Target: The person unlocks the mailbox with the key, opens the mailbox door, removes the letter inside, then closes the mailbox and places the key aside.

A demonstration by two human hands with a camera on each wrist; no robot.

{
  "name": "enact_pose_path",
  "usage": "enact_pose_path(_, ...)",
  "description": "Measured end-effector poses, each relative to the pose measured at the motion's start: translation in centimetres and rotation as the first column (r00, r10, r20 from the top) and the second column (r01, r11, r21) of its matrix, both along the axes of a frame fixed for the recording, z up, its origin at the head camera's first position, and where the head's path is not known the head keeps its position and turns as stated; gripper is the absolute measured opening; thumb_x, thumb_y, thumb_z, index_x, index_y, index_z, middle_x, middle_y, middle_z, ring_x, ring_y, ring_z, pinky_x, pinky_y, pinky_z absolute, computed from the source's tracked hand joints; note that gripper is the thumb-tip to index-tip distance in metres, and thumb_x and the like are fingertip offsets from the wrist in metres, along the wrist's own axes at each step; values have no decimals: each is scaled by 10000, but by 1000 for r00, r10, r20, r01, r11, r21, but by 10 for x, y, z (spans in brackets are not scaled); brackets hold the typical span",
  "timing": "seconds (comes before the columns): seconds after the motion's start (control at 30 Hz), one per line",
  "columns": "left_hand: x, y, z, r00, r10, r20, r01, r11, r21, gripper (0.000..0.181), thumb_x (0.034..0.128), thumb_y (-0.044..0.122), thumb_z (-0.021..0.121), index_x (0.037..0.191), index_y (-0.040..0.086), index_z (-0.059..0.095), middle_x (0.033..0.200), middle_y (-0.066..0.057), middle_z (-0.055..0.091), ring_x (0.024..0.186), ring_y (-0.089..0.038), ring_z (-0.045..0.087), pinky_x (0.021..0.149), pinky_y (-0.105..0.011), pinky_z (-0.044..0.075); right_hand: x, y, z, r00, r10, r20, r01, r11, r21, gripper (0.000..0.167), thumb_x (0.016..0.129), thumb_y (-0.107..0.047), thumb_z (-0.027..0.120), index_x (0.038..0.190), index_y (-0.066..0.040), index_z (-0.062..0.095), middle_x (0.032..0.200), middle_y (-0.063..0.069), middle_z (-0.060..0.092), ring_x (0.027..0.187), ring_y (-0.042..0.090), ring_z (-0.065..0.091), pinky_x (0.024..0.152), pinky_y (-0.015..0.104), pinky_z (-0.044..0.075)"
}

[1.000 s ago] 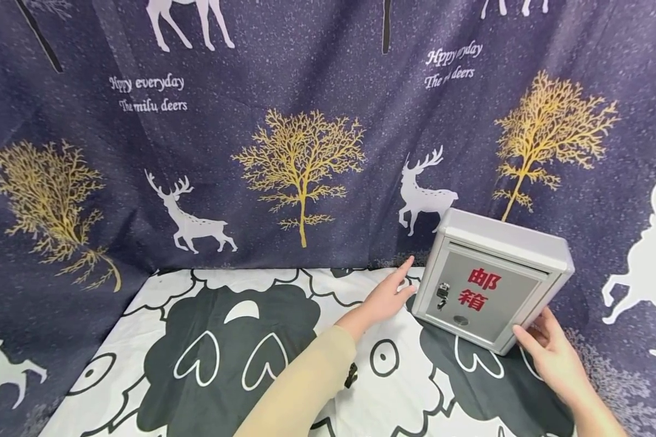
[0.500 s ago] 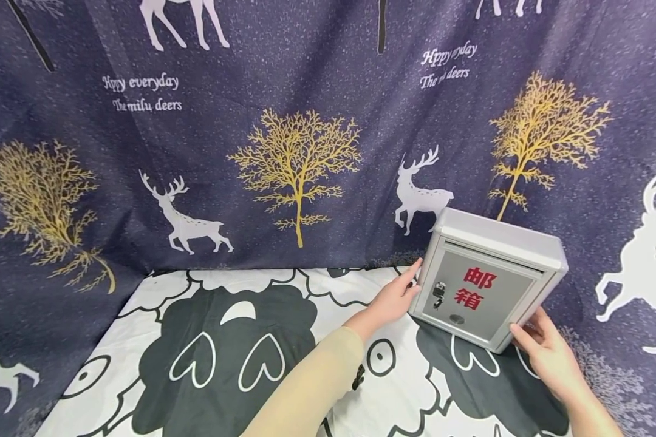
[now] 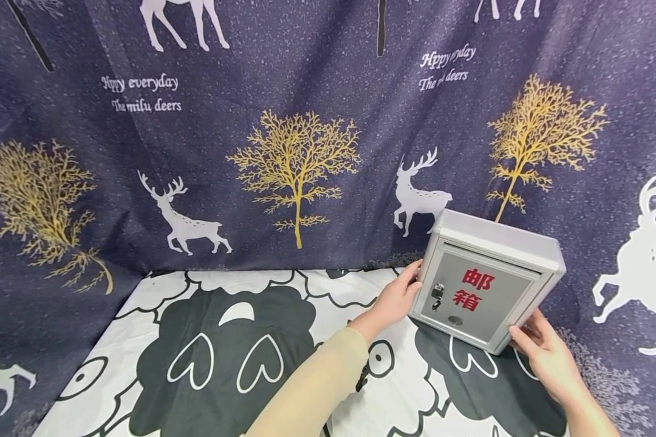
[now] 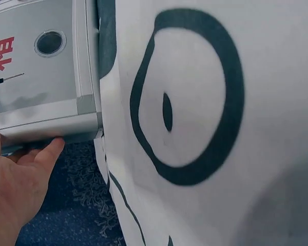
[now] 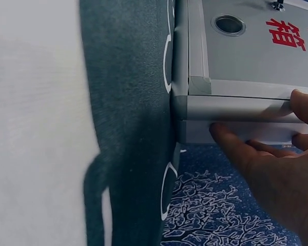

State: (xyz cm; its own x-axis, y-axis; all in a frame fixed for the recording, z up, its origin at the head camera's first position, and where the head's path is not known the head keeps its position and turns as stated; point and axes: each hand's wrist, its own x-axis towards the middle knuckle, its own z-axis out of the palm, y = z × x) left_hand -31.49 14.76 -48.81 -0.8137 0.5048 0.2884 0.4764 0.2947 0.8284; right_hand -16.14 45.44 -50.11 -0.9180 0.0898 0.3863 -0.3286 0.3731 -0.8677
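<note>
Cloth [image 3: 226, 328] — black-and-white | deer-print curtain [image 3: 333, 79] behind | 2 hands [image 3: 396, 297] [image 3: 549, 361] gripping mailbox [image 3: 497, 291] sides

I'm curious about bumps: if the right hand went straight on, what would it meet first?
Most likely the grey box: the right hand points toward its side, and its fingertips appear to touch there. Depth beyond is hard to judge.
</note>
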Motion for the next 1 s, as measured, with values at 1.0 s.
enact_pose_path(1.0,14,-30,-14,993,51,-108,-41,995,91,596,1207,439,476,1762,485,265,1667,89,535,1432,-96,601,1164,-351,524,-5,-14,0,988,154,-26,-155,949,-273,669,1073,164,609,1644,-181,554,1284,-132,736,1137,-13,720,887,222,632)
